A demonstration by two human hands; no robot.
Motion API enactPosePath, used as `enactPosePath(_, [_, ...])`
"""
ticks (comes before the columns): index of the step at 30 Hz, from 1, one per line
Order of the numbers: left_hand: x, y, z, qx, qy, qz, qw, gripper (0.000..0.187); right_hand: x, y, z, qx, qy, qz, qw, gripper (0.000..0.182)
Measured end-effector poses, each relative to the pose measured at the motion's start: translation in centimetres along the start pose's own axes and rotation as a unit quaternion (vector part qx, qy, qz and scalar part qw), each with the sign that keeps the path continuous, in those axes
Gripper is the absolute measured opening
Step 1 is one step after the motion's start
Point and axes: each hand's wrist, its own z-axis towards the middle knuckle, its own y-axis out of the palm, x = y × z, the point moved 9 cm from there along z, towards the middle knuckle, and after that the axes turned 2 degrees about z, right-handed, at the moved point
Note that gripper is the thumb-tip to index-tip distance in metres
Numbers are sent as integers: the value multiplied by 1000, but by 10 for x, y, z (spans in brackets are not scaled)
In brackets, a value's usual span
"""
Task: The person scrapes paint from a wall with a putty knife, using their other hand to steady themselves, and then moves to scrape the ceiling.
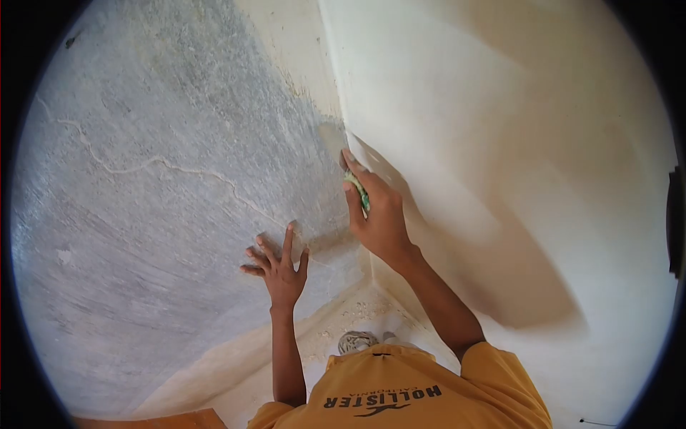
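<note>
My right hand (382,214) is closed around a small green and whitish pad (356,189), its fingertips right at the corner where the two walls meet. Most of the pad is hidden behind my fingers. Lower and to the left, my left hand (280,268) lies with fingers spread on the grey, scuffed wall (157,236). A thin, pale crack line (200,171) runs across this wall and ends near my left fingertips.
A smooth cream wall (543,143) rises on the right, with my arm's shadow on it. Below, pale crumbs (361,311) lie on the floor near a shoe (355,342). An orange-brown surface (179,420) shows at the bottom left, and a dark object (675,222) at the right edge.
</note>
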Motion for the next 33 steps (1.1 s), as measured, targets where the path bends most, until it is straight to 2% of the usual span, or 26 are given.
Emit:
enactPosePath(3, [3,1,-8,-77,-65,-120,988,67,28,23,-45,-50,1,33,998,42])
enactPosePath(4, [13,-14,-10,-83,-71,-109,988,64,41,35,-69,-71,2,48,996,42])
enactPosePath(6, [26,-28,-30,-80,-109,-306,942,57,61,53,-119,-89,4,61,994,48])
enactPosePath(7, [31,-31,-43,-72,-130,-400,905,53,70,62,-140,-120,78,97,985,52])
enactPosePath(9, [41,-17,-84,-135,-231,-522,810,40,85,79,-185,-190,232,156,941,59])
enactPosePath(10, [43,-7,-109,-153,-286,-542,775,35,87,89,-199,-222,223,154,936,70])
enactPosePath(13, [48,7,-171,-143,-453,-631,612,35,85,108,-226,-263,217,203,918,77])
enactPosePath(14, [48,8,-185,-115,-492,-635,584,35,84,115,-232,-288,206,210,911,79])
enactPosePath(16, [45,6,-207,-123,-517,-601,597,34,83,127,-241,-334,186,224,896,84])
enactPosePath(19, [27,-5,-236,-103,-569,-530,621,30,84,157,-269,-461,204,206,839,89])
enactPosePath(23, [5,-23,-274,-33,-613,-502,609,27,60,188,-294,-502,158,261,809,94])
enactPosePath(26, [2,-23,-303,1,-632,-459,624,21,57,204,-318,-543,156,280,776,96])
enactPosePath(31, [-2,-30,-310,95,-651,-482,579,22,47,213,-334,-573,112,302,754,99])
enactPosePath(33, [-8,-27,-312,137,-656,-475,571,20,56,216,-335,-605,135,277,734,95])
